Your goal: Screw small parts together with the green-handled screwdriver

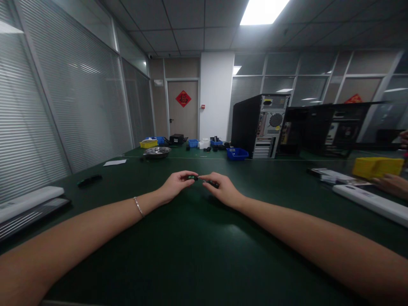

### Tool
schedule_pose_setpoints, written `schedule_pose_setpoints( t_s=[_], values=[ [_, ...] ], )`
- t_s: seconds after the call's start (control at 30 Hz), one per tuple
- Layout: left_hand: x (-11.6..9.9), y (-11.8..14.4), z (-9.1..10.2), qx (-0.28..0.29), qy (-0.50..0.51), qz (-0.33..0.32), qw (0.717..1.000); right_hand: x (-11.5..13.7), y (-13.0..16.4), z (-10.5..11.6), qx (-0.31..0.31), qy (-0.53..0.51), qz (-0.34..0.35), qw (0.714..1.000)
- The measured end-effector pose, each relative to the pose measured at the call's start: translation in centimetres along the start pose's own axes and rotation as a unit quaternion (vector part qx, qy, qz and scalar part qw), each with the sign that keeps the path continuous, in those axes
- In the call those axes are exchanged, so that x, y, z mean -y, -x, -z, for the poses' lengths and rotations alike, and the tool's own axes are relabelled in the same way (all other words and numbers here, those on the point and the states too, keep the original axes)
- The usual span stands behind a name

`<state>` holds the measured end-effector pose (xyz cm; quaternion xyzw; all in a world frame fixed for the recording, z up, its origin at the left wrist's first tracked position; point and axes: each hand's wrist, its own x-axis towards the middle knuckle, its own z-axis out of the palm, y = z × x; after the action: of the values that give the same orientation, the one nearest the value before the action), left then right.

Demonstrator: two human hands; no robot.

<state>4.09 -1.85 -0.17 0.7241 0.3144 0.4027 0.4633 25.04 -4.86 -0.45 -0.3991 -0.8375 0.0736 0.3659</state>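
Note:
Both my arms reach forward over a dark green table [197,246]. My left hand [176,185], with a thin bracelet at the wrist, pinches a small dark green part [191,177] between its fingertips. My right hand [223,189] grips a slim black tool [211,183] whose tip meets the small part. The two hands almost touch, just above the table top. What the small part is cannot be made out.
A black computer tower [259,125] stands at the back with a blue bin [237,154] before it. A metal bowl [157,152] and a yellow bin [148,144] sit far left. Another person's hand [392,184] lies by a yellow bin [378,166] at right. White bars [369,199] [28,200] flank me.

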Motion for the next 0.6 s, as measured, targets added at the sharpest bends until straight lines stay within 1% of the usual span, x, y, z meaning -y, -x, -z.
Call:
schedule_pose_setpoints(
  t_s=[0.13, 0.23, 0.3, 0.4, 0.47, 0.6],
  values=[
    [-0.31, 0.10, 0.01, -0.003, -0.040, -0.013, 0.999, 0.07, 0.14, 0.22, 0.003, 0.012, 0.004, 1.000],
    [-0.31, 0.12, 0.10, 0.017, -0.094, -0.025, 0.995, -0.18, 0.20, 0.15, 0.004, 0.024, 0.015, 1.000],
    [-0.26, 0.14, 0.15, 0.025, -0.137, -0.052, 0.989, -0.38, 0.19, 0.07, 0.003, 0.033, 0.022, 0.999],
    [-0.29, 0.26, 0.20, 0.021, -0.182, -0.091, 0.979, -0.46, 0.16, 0.05, 0.005, 0.041, 0.026, 0.999],
    [-0.38, 0.38, 0.21, 0.030, -0.179, -0.091, 0.979, -0.35, 0.15, 0.10, 0.007, 0.040, 0.030, 0.999],
    [-0.49, 0.48, 0.17, 0.061, -0.124, -0.073, 0.988, -0.07, 0.17, 0.24, 0.009, 0.027, 0.039, 0.999]
  ],
)
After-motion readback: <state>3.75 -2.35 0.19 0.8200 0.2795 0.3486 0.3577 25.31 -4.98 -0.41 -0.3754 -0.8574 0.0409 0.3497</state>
